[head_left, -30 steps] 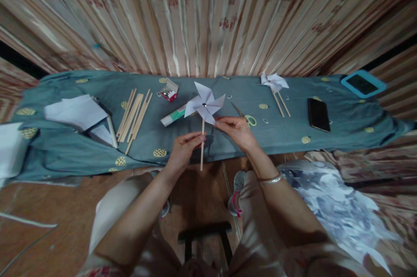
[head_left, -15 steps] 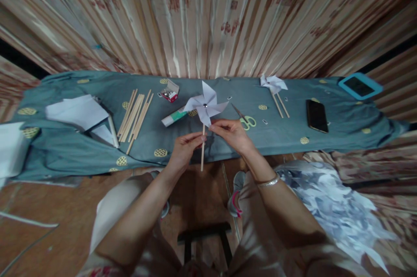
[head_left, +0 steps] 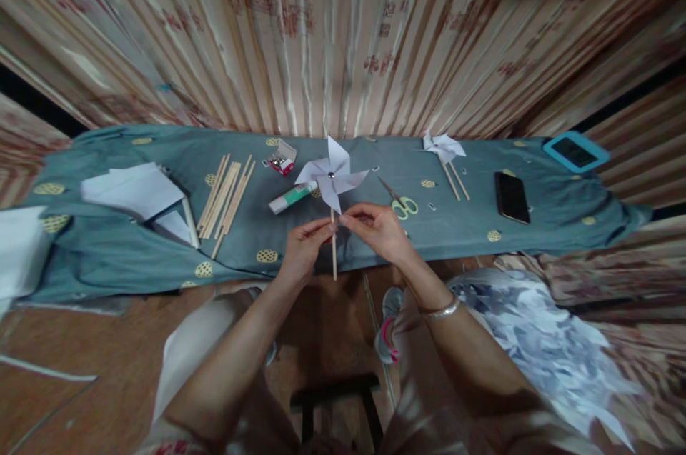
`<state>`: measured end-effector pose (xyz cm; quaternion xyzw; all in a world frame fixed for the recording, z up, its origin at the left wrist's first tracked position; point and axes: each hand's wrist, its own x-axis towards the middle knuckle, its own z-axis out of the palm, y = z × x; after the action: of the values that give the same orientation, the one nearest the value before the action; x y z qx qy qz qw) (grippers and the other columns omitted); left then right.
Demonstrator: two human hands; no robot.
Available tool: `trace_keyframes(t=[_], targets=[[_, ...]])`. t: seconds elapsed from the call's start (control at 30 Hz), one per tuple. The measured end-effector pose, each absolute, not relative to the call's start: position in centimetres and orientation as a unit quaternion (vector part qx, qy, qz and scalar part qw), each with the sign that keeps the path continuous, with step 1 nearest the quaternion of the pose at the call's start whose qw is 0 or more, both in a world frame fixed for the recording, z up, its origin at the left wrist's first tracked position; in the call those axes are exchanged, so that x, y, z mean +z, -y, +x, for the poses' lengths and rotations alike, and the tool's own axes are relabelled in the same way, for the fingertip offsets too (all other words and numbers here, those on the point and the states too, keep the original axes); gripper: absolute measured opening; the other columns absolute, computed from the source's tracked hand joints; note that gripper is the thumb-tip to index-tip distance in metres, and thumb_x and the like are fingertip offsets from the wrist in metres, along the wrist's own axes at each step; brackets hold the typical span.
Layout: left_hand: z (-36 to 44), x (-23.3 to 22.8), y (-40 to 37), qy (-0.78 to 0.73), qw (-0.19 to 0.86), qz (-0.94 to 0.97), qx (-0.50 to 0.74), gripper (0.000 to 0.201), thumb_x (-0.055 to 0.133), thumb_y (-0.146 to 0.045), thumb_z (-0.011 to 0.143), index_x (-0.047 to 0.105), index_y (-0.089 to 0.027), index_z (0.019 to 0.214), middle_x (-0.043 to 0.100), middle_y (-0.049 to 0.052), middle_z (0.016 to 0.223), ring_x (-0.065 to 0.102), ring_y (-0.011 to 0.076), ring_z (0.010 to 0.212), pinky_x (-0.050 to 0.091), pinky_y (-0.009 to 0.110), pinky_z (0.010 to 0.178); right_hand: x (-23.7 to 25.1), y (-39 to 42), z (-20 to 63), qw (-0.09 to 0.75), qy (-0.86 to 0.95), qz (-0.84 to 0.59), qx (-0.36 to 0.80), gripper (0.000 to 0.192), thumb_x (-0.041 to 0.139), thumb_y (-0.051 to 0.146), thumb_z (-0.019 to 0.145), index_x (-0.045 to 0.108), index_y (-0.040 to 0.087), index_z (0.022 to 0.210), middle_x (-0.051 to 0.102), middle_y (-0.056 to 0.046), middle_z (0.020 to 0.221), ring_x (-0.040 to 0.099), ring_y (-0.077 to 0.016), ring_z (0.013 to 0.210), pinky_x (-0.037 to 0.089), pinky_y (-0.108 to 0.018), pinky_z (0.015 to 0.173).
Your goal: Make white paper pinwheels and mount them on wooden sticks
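A white paper pinwheel (head_left: 340,182) with a shiny pin at its centre is held upright on a wooden stick (head_left: 334,262) in front of me. My left hand (head_left: 305,248) is closed, pinching the stick below the blades. My right hand (head_left: 378,230) is also closed, its thumb and forefinger together at the tip of the lowest blade, close beside the stick. Behind the pinwheel lies a white and green glue tube (head_left: 292,198), partly covered by a blade. Scissors (head_left: 403,206) with yellow-green handles rest just beyond my right hand.
On the cloth-covered table (head_left: 257,226) lie several wooden sticks (head_left: 228,198), paper sheets (head_left: 133,191) and an open box of pins (head_left: 282,158). Toward the right are finished pinwheels (head_left: 444,148), a phone (head_left: 511,196) and a blue-framed tablet (head_left: 576,152). A bag of paper pieces (head_left: 547,333) sits below.
The view has shifted slightly. My right fingertips have moved a little down and left, nearer the stick, and the pinwheel's blades have turned very slightly. My left hand still grips the stick.
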<state>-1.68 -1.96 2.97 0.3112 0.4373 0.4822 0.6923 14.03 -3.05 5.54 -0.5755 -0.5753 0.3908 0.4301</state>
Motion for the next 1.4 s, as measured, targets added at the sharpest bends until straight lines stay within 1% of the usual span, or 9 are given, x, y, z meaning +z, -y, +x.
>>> trace_keyframes(t=[0.13, 0.33, 0.47, 0.7, 0.87, 1.0, 1.07, 1.2, 1.4], targets=[[-1.7, 3.5, 1.8, -0.436, 0.683, 0.292, 0.508, 0.040, 0.094, -0.039, 0.043, 0.080, -0.019, 0.075, 0.075, 0.002, 0.070, 0.060, 0.0100, 0.062, 0.048, 0.022, 0.064, 6.1, 3.9, 13.6, 0.366, 0.603, -0.590, 0.394, 0.040, 0.070, 0.058, 0.076, 0.073, 0.017, 0.077, 0.073, -0.003, 0.073, 0.065, -0.0147, 0.065, 0.047, -0.025, 0.061], [-1.7, 3.9, 1.4, -0.434, 0.682, 0.283, 0.516, 0.041, 0.093, -0.037, 0.042, 0.080, -0.018, 0.076, 0.074, 0.002, 0.067, 0.059, 0.0101, 0.059, 0.047, 0.024, 0.063, 6.2, 4.8, 12.5, 0.311, 0.620, -0.583, 0.422, 0.037, 0.074, 0.054, 0.074, 0.073, 0.017, 0.075, 0.072, -0.001, 0.070, 0.063, -0.0133, 0.064, 0.045, -0.024, 0.061], [-1.5, 3.9, 1.3, -0.437, 0.682, 0.284, 0.514, 0.042, 0.094, -0.038, 0.041, 0.080, -0.018, 0.076, 0.075, 0.003, 0.069, 0.058, 0.0097, 0.059, 0.048, 0.025, 0.065, 5.1, 4.9, 12.3, 0.316, 0.616, -0.580, 0.429, 0.031, 0.074, 0.049, 0.076, 0.072, 0.018, 0.073, 0.071, 0.000, 0.068, 0.060, -0.0121, 0.062, 0.042, -0.023, 0.059], [-1.3, 4.2, 1.5, -0.419, 0.695, 0.304, 0.499, 0.043, 0.092, -0.043, 0.049, 0.080, -0.017, 0.083, 0.075, 0.003, 0.075, 0.064, 0.0122, 0.067, 0.050, 0.025, 0.070, 4.3, 4.1, 14.6, 0.359, 0.588, -0.616, 0.382, 0.038, 0.071, 0.055, 0.074, 0.072, 0.018, 0.071, 0.069, 0.000, 0.063, 0.057, -0.0123, 0.057, 0.040, -0.024, 0.056], [-1.0, 4.0, 1.7, -0.422, 0.711, 0.296, 0.479, 0.043, 0.093, -0.039, 0.047, 0.079, -0.016, 0.081, 0.075, 0.004, 0.076, 0.064, 0.0118, 0.067, 0.051, 0.026, 0.073, 6.1, 2.6, 18.7, 0.369, 0.576, -0.677, 0.272, 0.028, 0.066, 0.046, 0.077, 0.071, 0.019, 0.072, 0.068, 0.001, 0.062, 0.057, -0.0129, 0.057, 0.040, -0.024, 0.056], [-0.8, 3.9, 1.9, -0.420, 0.723, 0.290, 0.466, 0.044, 0.094, -0.040, 0.043, 0.079, -0.016, 0.077, 0.075, 0.004, 0.074, 0.064, 0.0113, 0.066, 0.052, 0.027, 0.074, 8.8, 0.9, 22.1, 0.236, 0.559, -0.783, 0.137, 0.026, 0.062, 0.039, 0.085, 0.076, 0.018, 0.082, 0.074, -0.004, 0.073, 0.066, -0.0177, 0.069, 0.042, -0.025, 0.061], [-0.9, 3.9, 2.0, -0.422, 0.723, 0.296, 0.459, 0.046, 0.094, -0.042, 0.043, 0.079, -0.016, 0.077, 0.075, 0.004, 0.074, 0.064, 0.0113, 0.066, 0.052, 0.027, 0.074, 9.9, -0.1, 23.9, 0.163, 0.548, -0.818, 0.069, 0.025, 0.060, 0.036, 0.088, 0.077, 0.017, 0.091, 0.078, -0.009, 0.089, 0.070, -0.0210, 0.084, 0.046, -0.027, 0.069], [-1.2, 3.9, 2.1, -0.426, 0.722, 0.306, 0.451, 0.048, 0.094, -0.045, 0.043, 0.079, -0.016, 0.079, 0.075, 0.003, 0.074, 0.064, 0.0113, 0.066, 0.052, 0.026, 0.073, 10.7, -2.2, 27.5, -0.002, 0.491, -0.871, 0.007, 0.030, 0.056, 0.034, 0.092, 0.074, 0.018, 0.110, 0.076, -0.013, 0.110, 0.070, -0.0254, 0.105, 0.050, -0.030, 0.083], [-1.4, 3.7, 2.1, -0.431, 0.711, 0.325, 0.451, 0.043, 0.092, -0.044, 0.047, 0.080, -0.019, 0.080, 0.076, 0.003, 0.076, 0.065, 0.0129, 0.067, 0.052, 0.026, 0.073, 9.5, -4.1, 31.4, -0.042, 0.457, -0.888, -0.017, 0.032, 0.061, 0.029, 0.090, 0.069, 0.009, 0.114, 0.069, -0.023, 0.119, 0.067, -0.0301, 0.114, 0.050, -0.038, 0.092]])
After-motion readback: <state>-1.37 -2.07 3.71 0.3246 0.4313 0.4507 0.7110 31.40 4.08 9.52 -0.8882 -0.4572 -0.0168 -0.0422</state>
